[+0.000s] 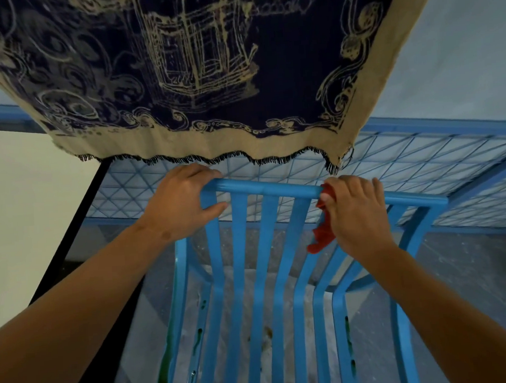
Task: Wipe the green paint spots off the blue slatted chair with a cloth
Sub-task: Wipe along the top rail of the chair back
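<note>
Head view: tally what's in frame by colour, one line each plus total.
Blue: 2, the slatted chair and the wire grid frame
Red: 1, the cloth gripped in the right hand
Navy and beige: 1, the fringed hanging rug
Total: 4
The left hand grips the chair's top rail.

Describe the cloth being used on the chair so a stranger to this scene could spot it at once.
Find the blue slatted chair in the middle of the view and follow its top rail to the right. There the right hand grips a crumpled red cloth against the rail, its loose end hanging below the fingers. It is the only red thing in view, unlike the large dark patterned fabric overhead.
</note>
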{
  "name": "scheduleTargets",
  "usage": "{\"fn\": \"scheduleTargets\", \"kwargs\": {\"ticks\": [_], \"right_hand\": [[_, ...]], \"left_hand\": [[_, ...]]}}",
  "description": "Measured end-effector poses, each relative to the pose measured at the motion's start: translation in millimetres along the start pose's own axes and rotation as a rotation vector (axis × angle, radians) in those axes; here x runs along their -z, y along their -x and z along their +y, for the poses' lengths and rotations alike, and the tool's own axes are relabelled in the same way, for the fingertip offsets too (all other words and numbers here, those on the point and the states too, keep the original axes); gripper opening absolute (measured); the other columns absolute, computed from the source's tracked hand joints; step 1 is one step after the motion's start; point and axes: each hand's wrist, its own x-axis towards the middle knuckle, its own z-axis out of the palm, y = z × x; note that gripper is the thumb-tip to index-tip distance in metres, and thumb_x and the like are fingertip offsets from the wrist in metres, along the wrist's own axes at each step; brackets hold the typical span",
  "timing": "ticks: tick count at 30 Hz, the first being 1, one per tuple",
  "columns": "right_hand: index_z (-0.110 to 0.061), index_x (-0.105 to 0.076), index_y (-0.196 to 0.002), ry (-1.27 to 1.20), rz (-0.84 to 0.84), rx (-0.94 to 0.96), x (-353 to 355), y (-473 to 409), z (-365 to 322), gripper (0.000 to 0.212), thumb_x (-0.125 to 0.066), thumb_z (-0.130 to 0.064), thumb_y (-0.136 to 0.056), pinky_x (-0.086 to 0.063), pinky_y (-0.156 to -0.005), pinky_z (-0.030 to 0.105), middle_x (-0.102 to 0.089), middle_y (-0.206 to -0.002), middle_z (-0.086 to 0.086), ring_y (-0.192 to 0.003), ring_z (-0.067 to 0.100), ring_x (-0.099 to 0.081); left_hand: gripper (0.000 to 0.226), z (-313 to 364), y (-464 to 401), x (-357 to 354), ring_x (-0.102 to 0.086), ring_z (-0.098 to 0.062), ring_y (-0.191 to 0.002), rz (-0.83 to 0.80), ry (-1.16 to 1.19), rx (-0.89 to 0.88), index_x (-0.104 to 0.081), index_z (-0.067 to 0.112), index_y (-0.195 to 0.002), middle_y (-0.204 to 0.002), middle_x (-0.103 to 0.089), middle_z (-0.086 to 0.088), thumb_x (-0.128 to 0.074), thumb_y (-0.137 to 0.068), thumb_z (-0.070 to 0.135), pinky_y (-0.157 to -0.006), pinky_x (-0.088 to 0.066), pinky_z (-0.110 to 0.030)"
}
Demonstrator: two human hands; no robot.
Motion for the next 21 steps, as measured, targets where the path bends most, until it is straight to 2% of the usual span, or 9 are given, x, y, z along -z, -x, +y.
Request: {"fn": "scheduleTargets", "kwargs": {"ticks": [5, 9, 13, 16, 19, 21], "right_hand": [[-0.011, -0.06, -0.118, -0.018, 0.118, -0.024, -13, -5, -24, 0.035, -0.037, -0.035, -0.107, -0.032, -0.111, 0.057, -0.06, -0.114, 0.013, -0.107, 0.037, -0.053], [-0.013, -0.062, -0.117, -0.044, 0.094, -0.007, -18, -16, -67, 0.033, -0.04, -0.035, -0.107, -0.032, -0.112, 0.056, -0.062, -0.111, 0.009, -0.105, 0.034, -0.055], [-0.011, -0.062, -0.107, -0.001, 0.028, 0.111, -14, -34, -111, 0.036, -0.036, -0.036, -0.107, -0.045, -0.092, 0.05, -0.064, -0.099, 0.01, -0.088, 0.032, -0.058], [-0.013, -0.059, -0.101, -0.025, -0.052, 0.204, -6, -50, -126, 0.034, -0.035, -0.037, -0.107, -0.045, -0.072, 0.04, -0.061, -0.092, 0.007, -0.078, 0.027, -0.056], [-0.016, -0.055, -0.106, -0.074, -0.21, 0.264, 1, -63, -122, 0.034, -0.033, -0.041, -0.108, -0.039, -0.068, 0.036, -0.055, -0.093, 0.003, -0.08, 0.024, -0.053], [-0.018, -0.053, -0.107, -0.099, -0.228, 0.289, 3, -63, -113, 0.037, -0.029, -0.045, -0.108, -0.038, -0.069, 0.036, -0.051, -0.092, 0.0, -0.08, 0.022, -0.053]], "left_hand": [[0.068, -2, 6, -6, -0.064, -0.026, -0.099, 0.038, -0.034, -0.018, -0.068, 0.009, -0.126, -0.118, -0.069, -0.007, -0.058, -0.08, 0.058, -0.097, -0.047, -0.044], [0.064, 0, 5, -5, -0.065, -0.026, -0.097, 0.061, -0.035, -0.007, -0.069, 0.008, -0.124, -0.115, -0.07, -0.007, -0.062, -0.08, 0.054, -0.096, -0.048, -0.041], [0.058, -3, 5, -6, -0.065, -0.026, -0.1, 0.064, -0.029, -0.002, -0.069, 0.008, -0.125, -0.116, -0.07, -0.007, -0.074, -0.078, 0.042, -0.098, -0.047, -0.04], [0.057, -6, 5, -8, -0.066, -0.027, -0.103, 0.073, -0.009, -0.001, -0.069, 0.008, -0.125, -0.117, -0.07, -0.008, -0.084, -0.075, 0.032, -0.1, -0.047, -0.041], [0.057, -6, 5, -8, -0.064, -0.026, -0.107, 0.079, 0.012, 0.031, -0.069, 0.01, -0.125, -0.118, -0.07, -0.007, -0.086, -0.075, 0.03, -0.103, -0.046, -0.041], [0.056, -5, 5, -9, -0.064, -0.025, -0.107, 0.078, 0.014, 0.039, -0.069, 0.011, -0.126, -0.119, -0.07, -0.006, -0.085, -0.076, 0.03, -0.104, -0.046, -0.041]]}}
